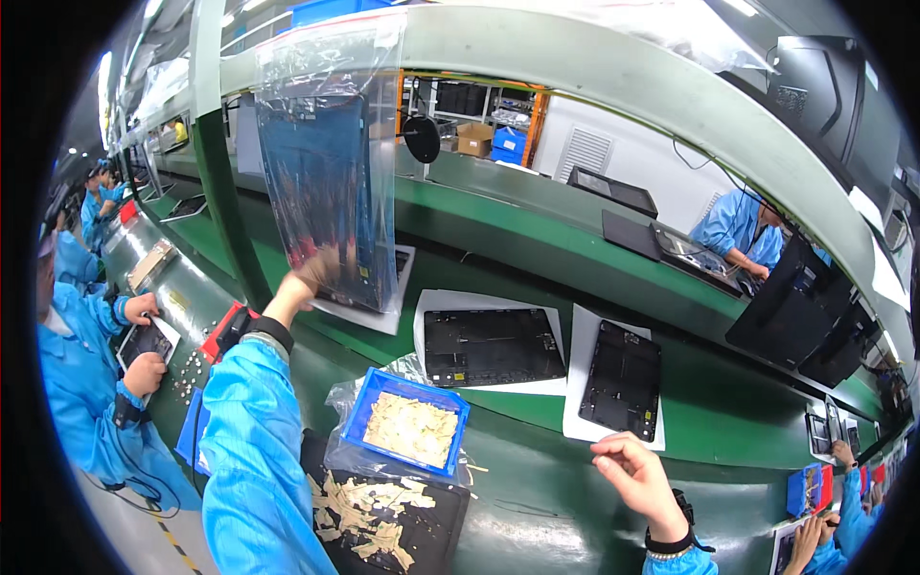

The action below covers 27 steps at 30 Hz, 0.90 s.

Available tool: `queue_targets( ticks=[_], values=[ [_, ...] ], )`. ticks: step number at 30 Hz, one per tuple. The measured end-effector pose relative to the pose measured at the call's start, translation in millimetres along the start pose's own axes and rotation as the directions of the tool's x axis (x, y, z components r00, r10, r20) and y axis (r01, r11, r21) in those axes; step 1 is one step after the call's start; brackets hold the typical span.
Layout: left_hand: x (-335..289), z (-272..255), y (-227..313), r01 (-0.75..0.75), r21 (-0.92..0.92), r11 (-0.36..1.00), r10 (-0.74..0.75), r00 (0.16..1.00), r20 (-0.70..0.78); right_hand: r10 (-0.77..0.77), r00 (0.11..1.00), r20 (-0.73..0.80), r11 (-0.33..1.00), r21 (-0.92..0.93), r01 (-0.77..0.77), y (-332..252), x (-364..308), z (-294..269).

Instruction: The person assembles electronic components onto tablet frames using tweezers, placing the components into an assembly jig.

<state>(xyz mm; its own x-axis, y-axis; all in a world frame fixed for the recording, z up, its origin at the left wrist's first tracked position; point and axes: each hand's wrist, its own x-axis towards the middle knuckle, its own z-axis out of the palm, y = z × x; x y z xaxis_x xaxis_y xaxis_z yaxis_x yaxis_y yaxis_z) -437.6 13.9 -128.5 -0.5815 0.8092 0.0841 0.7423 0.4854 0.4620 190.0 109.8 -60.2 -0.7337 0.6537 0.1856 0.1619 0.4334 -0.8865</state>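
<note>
My left hand (321,273) is stretched out to the lower part of a clear plastic bag (379,192) that hangs from the overhead beam. Inside the bag is a dark flat sheet. Motion smears that hand's fingers, so their grip is hidden. My right hand (637,476) hovers over the bench edge, loosely curled, thumb apart, with nothing visible in it. Just beyond it lies a black tablet housing (623,379) on a white sheet. Another black housing (494,347) rests on a white sheet to its left.
A blue bin (458,441) of pale tape scraps stands near me. More scraps (359,508) lie on a black mat (441,522). Co-workers in blue sit at the left (86,335), across the line (738,230) and at the lower right. A green post (228,211) rises beside the bag.
</note>
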Motion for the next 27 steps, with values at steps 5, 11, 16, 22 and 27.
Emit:
queue_targets(
  ticks=[5, 11, 16, 22, 27],
  values=[
    [-49, -82, 52, 0.356, 0.383, 0.852, -0.182, 0.889, -0.42, -0.013, 0.998, 0.056, 1.0, -0.006, 0.013, -32, -33, -11],
    [-184, -175, 92, 0.239, 0.804, 0.544, 0.36, 0.799, -0.481, -0.139, 0.98, 0.14, 0.986, -0.072, 0.15, -68, -51, -9],
    [-316, -201, 236, 0.1, 0.886, 0.453, 0.609, 0.691, -0.389, -0.544, 0.826, 0.145, 0.794, -0.231, 0.563, -112, -56, 5],
    [-453, -169, 368, -0.319, 0.947, 0.04, 0.838, 0.527, 0.143, -0.743, 0.656, 0.133, 0.549, -0.439, 0.711, -183, -65, 22],
    [-430, -139, 389, -0.585, 0.801, -0.122, 0.939, 0.193, 0.284, -0.392, 0.777, 0.493, 0.765, -0.295, 0.573, -176, -98, 14]
  ],
)
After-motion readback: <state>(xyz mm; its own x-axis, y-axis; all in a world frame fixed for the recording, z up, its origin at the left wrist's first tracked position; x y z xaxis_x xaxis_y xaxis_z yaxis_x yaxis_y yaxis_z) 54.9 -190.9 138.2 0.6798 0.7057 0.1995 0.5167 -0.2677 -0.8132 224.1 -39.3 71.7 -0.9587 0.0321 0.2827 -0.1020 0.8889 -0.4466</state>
